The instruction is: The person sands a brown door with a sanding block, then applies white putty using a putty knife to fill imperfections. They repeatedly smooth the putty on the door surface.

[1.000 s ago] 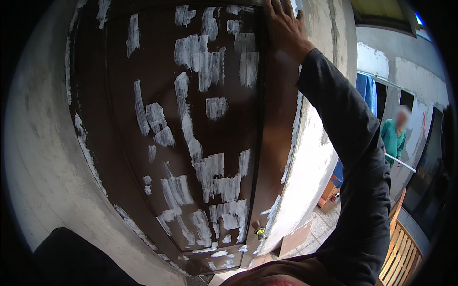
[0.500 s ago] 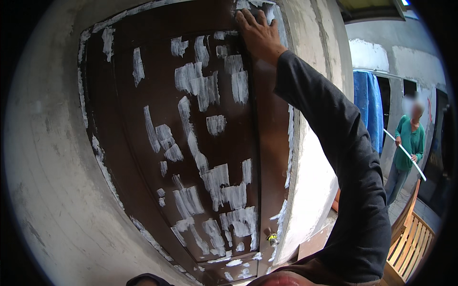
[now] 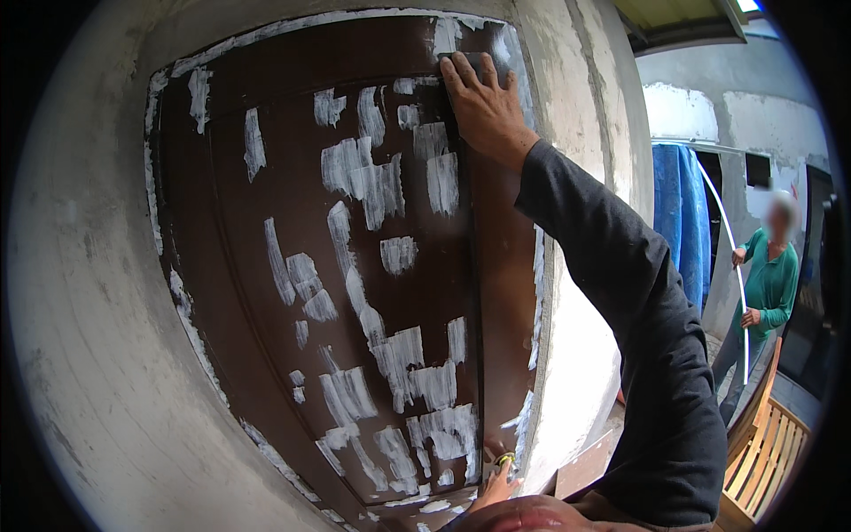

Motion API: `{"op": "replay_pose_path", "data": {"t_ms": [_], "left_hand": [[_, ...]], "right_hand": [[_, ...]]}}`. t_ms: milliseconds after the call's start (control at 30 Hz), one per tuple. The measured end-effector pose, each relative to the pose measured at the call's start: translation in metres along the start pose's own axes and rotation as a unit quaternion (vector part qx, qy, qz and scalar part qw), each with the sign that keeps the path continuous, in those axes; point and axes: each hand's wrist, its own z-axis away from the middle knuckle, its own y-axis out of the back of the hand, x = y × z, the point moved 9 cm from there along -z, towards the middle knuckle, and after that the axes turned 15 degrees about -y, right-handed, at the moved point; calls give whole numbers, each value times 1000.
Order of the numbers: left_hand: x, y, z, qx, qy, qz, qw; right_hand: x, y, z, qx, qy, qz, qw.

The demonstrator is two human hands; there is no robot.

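Note:
A dark brown panelled door (image 3: pixel 443 284) fills the middle, streaked with many white filler patches (image 3: pixel 363 177). My right hand (image 3: pixel 486 102) lies high on its right side, fingers spread and pressing a dark flat piece (image 3: pixel 457 60), apparently sandpaper, against the surface. Most of that piece is hidden beneath the fingers. At the lower edge, my left hand (image 3: pixel 499 488) reaches up to the brass-coloured door knob (image 3: pixel 504 460), its fingers closed around it. The rest of the left arm is out of sight.
Bare grey plaster walls (image 3: pixel 89 293) frame the door. Off to the right, a person in a green top (image 3: pixel 769 284) holds a long white pole (image 3: pixel 734 239) near a blue curtain (image 3: pixel 679 213). A slatted wooden bench (image 3: pixel 767 457) stands at the lower right.
My right hand has slid a little down the door with the dark piece. My left hand has come into view at the knob. The other person's pole now stands more upright.

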Motion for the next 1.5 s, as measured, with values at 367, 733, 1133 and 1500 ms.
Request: {"op": "replay_pose_path", "data": {"t_ms": [367, 733, 1133, 1500], "left_hand": [[-22, -19, -2, 115, -145, 95, 978], [-70, -25, 20, 102, -61, 189, 975], [-86, 8, 10, 123, -187, 297, 928], [-116, -8, 20, 129, -117, 278, 945]], "right_hand": [[-21, 42, -32, 75, -30, 36, 996], [-73, 14, -7, -88, -5, 59, 994], [-89, 27, -15, -8, 8, 51, 999], [-96, 17, -12, 4, 35, 91, 995]]}}
